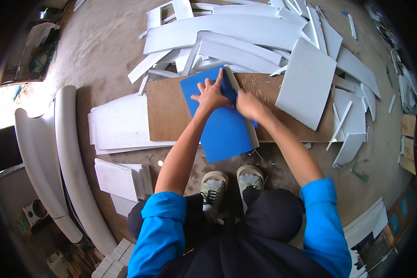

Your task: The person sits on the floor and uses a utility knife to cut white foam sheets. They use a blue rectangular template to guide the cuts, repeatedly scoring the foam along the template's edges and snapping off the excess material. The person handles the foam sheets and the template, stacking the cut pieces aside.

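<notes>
A blue rectangular sheet [227,134] lies slanted across a brown wooden board [169,109] on the floor in front of my feet. My left hand [213,95] presses on its upper part, with the fingers spread apart and nothing held. A pale strip [253,134] shows along the sheet's right edge. Over that edge is my right hand [251,105], closed and slightly blurred. Small bits of a blue tool [255,123] show beside the fist; most of it is hidden, so its exact kind cannot be made out.
White panels and strips [231,28] are heaped beyond the board. One white panel [306,83] rests on the board's right end. Flat white sheets [120,123] lie at its left, with a smaller stack [118,178] nearer me. Long curved white pieces [74,153] stand farther left.
</notes>
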Available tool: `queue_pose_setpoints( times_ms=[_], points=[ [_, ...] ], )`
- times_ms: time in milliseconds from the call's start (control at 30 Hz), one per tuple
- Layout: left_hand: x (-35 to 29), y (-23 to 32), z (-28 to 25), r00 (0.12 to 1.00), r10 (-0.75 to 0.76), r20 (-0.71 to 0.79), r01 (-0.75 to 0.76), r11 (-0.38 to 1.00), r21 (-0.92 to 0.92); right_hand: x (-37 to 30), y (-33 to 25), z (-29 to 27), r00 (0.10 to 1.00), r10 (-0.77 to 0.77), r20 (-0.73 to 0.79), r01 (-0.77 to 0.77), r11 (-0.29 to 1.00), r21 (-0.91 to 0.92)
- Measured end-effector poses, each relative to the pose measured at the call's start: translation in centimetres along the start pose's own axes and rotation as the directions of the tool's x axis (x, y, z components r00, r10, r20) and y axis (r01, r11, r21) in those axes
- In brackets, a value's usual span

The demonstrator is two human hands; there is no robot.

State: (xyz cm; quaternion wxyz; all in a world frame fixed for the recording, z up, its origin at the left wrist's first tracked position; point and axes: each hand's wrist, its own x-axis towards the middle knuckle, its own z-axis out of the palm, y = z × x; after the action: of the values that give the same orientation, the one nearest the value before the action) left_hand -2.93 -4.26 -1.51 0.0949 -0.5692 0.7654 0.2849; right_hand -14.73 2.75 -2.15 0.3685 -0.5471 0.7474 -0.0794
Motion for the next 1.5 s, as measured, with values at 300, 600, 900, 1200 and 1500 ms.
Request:
queue_pose_setpoints(
  times_ms=[300, 600, 900, 1200, 1500],
  points=[
    [0.7, 0.1, -0.4, 1.000, 0.016, 0.009, -0.016, 0.999, 0.040, -10.5, 1.9, 0.3, 0.990, 0.004, 0.138, 0.019, 0.987, -0.161],
    [0.8, 0.4, -1.1, 0.996, -0.006, 0.091, 0.002, 0.999, 0.049, 3.1, -1.8, -3.0, 0.963, -0.088, -0.253, 0.071, 0.995, -0.075],
    [0.6, 0.4, -1.4, 0.988, -0.047, 0.150, 0.041, 0.998, 0.043, 6.0, -2.7, -1.9, 0.983, -0.081, -0.165, 0.064, 0.992, -0.109],
    [0.8, 0.8, -1.4, 0.989, -0.042, 0.143, 0.036, 0.998, 0.046, 8.4, -4.2, -4.5, 0.984, 0.086, 0.153, -0.075, 0.995, -0.072],
    [0.7, 0.5, -0.6, 0.994, -0.067, 0.086, 0.063, 0.997, 0.042, -7.9, 0.6, 0.1, 0.964, 0.108, 0.245, -0.098, 0.994, -0.051]
  ],
)
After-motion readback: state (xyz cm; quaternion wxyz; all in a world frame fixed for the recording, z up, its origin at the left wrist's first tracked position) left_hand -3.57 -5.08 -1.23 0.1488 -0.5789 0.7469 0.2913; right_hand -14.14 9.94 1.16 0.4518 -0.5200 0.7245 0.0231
